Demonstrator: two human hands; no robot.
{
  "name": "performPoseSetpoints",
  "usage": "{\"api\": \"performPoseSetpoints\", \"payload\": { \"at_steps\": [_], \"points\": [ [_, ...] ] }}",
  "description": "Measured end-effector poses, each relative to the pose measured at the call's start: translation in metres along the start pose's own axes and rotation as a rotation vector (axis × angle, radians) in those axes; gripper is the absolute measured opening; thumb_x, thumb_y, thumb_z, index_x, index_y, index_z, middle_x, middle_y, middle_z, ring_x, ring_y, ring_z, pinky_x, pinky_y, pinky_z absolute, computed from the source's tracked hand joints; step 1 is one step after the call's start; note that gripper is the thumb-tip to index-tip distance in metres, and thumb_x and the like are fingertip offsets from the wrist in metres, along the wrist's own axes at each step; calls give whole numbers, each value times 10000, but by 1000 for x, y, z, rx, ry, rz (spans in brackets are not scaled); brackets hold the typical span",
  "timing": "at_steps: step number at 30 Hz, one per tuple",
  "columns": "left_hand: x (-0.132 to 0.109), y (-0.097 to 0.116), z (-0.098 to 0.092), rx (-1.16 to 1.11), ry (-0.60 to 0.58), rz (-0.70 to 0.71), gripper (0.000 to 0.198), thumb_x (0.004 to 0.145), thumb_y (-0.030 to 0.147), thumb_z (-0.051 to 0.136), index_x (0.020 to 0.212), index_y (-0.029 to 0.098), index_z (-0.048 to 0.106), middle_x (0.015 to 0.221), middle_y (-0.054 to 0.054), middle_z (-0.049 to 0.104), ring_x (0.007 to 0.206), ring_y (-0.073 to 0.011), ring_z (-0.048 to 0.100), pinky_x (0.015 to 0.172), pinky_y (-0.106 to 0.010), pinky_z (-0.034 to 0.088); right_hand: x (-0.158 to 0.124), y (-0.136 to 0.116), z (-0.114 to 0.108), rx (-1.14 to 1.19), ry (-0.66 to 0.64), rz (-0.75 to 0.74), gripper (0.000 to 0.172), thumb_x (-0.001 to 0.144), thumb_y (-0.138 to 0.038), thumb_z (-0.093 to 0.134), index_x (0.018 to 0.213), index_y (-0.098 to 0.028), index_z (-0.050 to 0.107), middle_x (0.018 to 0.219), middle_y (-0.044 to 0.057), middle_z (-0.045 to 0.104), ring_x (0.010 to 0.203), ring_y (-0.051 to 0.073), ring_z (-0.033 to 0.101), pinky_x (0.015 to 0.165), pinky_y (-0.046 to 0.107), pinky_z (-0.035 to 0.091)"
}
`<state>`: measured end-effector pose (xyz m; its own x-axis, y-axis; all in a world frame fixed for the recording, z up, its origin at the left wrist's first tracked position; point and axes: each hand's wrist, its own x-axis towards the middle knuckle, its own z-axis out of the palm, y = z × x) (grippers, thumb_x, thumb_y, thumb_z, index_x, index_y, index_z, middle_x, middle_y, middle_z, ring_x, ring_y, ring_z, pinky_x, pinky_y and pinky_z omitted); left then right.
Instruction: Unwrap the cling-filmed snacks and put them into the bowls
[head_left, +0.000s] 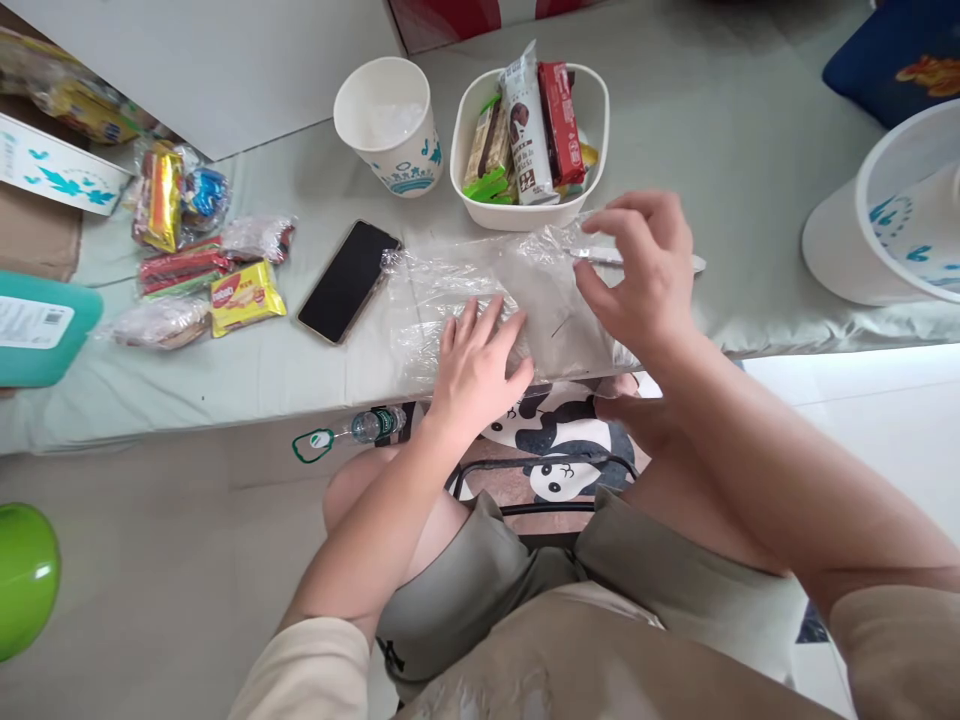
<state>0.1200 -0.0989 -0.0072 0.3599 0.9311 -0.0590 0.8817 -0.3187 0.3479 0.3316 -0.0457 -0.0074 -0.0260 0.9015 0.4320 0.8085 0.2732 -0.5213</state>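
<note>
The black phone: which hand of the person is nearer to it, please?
Left. The left hand rests on clear plastic, right of the phone; the right hand is farther right, near the white tub.

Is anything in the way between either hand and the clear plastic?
Nothing visible blocks the left hand, which rests on the clear plastic. For the right hand, a slim pale tool, partly hidden behind it, may be in the way; whether it is held is unclear.

Fairly bright, diffuse light leaves only soft shadows. The floor (862, 385) pales toward white at right, while glints streak the clear plastic (427, 300). Wide-angle distortion stretches the edges; small print looks soft.
</note>
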Motion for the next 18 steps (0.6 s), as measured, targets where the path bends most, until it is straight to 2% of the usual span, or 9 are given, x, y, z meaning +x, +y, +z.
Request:
{"api": "performPoseSetpoints", "payload": {
  "at_steps": [4, 8, 12, 15, 18],
  "points": [
    [4, 4, 2, 16, 1, -2, 578, 957, 366, 617, 1519, 248, 555, 1691, -121, 425, 1599, -446, 298, 1276, -715, 261, 8, -7, 2, -94, 18, -16, 29, 941, -309, 596, 934, -304, 624, 1198, 115, 664, 1310, 366, 550, 1018, 640, 450],
    [3, 5, 3, 16, -2, -3, 560, 955, 372, 620, 1494, 228, 576, 1693, -135, 419, 1597, -460, 293, 1263, -723, 269, 7, -17, -12, -100, 151, -120, 97, 927, -282, 565, 833, -297, 582, 1079, 88, 715, 1270, 338, 623, 1054, 624, 450],
    [2, 4, 2, -15, -32, -22, 550, 969, 393, 600, 1498, 242, 567, 1721, -115, 372, 1619, -439, 248, 1284, -708, 227, -10, -20, -22, -32, 264, -284, 77, 860, -272, 581, 792, -300, 561, 946, 59, 717, 1137, 328, 692, 965, 586, 506],
    [2, 2, 0, -49, -62, -35, 596, 979, 417, 579, 1552, 270, 509, 1734, -88, 352, 1628, -411, 237, 1302, -681, 202, -26, -19, -21, -12, 237, -343, 68, 807, -280, 595, 753, -301, 559, 886, 42, 688, 1041, 329, 705, 891, 577, 507],
    [3, 1, -1, -67, -67, -46, 635, 980, 417, 576, 1591, 289, 460, 1733, -82, 354, 1628, -396, 244, 1301, -671, 210, -36, -21, -19, 58, 204, -418, 90, 760, -234, 621, 779, -299, 562, 941, 26, 683, 1025, 312, 698, 839, 538, 515]
  ]
}}
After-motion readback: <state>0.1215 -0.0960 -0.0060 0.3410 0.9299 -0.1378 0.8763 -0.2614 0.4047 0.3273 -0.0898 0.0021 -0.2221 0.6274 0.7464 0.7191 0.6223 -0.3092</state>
